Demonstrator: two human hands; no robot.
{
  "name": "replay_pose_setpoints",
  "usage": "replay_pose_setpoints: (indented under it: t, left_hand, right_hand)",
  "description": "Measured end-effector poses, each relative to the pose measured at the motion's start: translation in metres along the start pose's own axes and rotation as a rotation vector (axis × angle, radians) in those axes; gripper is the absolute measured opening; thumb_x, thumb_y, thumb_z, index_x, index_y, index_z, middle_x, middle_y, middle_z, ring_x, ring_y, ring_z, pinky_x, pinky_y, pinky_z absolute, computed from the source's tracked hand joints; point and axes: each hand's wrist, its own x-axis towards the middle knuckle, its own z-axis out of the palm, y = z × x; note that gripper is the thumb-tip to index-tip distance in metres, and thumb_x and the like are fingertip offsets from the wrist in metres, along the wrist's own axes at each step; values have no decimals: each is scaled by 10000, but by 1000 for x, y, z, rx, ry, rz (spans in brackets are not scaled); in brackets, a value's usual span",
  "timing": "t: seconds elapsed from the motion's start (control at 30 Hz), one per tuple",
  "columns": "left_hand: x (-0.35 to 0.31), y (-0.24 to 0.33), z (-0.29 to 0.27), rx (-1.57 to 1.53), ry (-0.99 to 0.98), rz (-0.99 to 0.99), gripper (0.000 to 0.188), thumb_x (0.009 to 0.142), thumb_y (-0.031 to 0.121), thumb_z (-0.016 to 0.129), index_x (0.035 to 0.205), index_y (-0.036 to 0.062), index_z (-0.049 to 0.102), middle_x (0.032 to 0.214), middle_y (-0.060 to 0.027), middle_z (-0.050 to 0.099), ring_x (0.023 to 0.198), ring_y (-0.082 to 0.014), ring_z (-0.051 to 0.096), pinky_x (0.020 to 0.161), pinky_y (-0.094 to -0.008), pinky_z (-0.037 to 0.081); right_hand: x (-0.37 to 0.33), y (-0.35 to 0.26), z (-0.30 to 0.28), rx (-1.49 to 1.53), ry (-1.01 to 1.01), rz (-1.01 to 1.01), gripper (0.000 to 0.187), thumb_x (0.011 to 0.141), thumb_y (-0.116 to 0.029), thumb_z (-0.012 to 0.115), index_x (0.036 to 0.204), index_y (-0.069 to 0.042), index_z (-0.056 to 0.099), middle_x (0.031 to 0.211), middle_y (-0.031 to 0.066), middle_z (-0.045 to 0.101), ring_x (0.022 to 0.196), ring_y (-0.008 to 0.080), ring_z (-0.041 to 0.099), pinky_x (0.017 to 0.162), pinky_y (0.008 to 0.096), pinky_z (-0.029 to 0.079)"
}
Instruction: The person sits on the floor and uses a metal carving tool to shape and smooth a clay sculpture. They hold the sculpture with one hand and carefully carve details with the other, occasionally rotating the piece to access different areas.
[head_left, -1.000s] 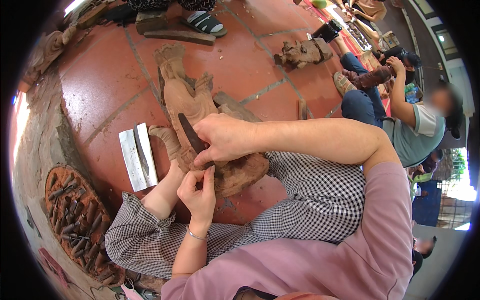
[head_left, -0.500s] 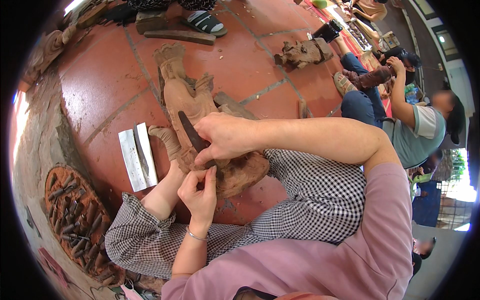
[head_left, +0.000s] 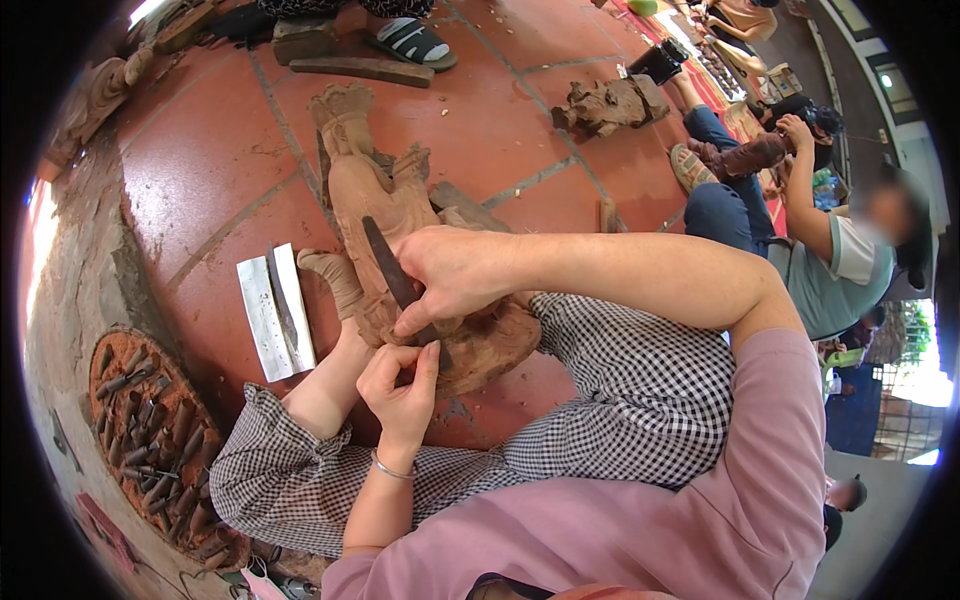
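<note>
Brown carved wooden figure (head_left: 372, 205) lies on its back, slanting away from the person over the reddish tiled floor (head_left: 205, 190), broad base end near, narrow carved end far. A long flat dark tool (head_left: 385, 255) with a tapered far end lies over its lower part. Just changed: the tool has shifted slightly, its near end now showing farther to the right and nearer, past the left thumb; both hands have shifted a touch with it, the figure hardly at all. Reads as a small stroke or slide at the same spot, not a regrip. Right hand (head_left: 452, 270) is closed around the tool's middle, thumb laid along it. Left hand (head_left: 398, 385) is curled, thumb and forefinger close together at the tool's near end; can't tell whether it pinches the tool or only steadies it. Left of the figure, a creased white sheet (head_left: 260, 315) lies on the floor, a thin dark strip on it. Near left, many dark wood-handled tools (head_left: 150, 455) in a round sawdust-filled tray (head_left: 114, 350). Far right, a rough brown wood piece (head_left: 600, 108); right of it, a seated person in a grey-green shirt (head_left: 835, 270).
</note>
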Motion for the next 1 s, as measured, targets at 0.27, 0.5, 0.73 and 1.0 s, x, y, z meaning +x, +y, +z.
replay_pose_setpoints:
  t: [0.27,0.5,0.73,1.0]
  left_hand:
    - [2,4,4,34,24,-44,209,808,19,779,706,-16,600,614,-71,574,528,-153,498,516,-280,397]
    - [1,1,1,39,16,-4,235,831,35,768,696,-11,581,609,-45,553,537,-120,469,512,-271,370]
    - [2,-1,4,35,54,-63,260,818,35,779,679,-11,565,597,-61,544,520,-143,470,509,-285,381]
    - [-1,-5,2,36,38,-31,274,819,40,781,673,-7,555,583,-53,523,513,-138,448,500,-284,358]
  right_hand:
    - [-2,1,0,-26,56,-5,397,789,-297,783,753,69,631,669,179,618,628,286,616,598,402,489]
    - [-3,-2,0,-25,50,-13,390,793,-296,781,760,65,637,668,177,620,623,311,609,601,415,490]
    - [-3,-6,6,-82,103,27,370,787,-301,785,807,46,657,726,184,659,692,324,651,645,414,511]
    - [-3,-4,8,-59,88,33,363,787,-295,786,858,38,660,715,183,653,690,326,652,644,417,512]
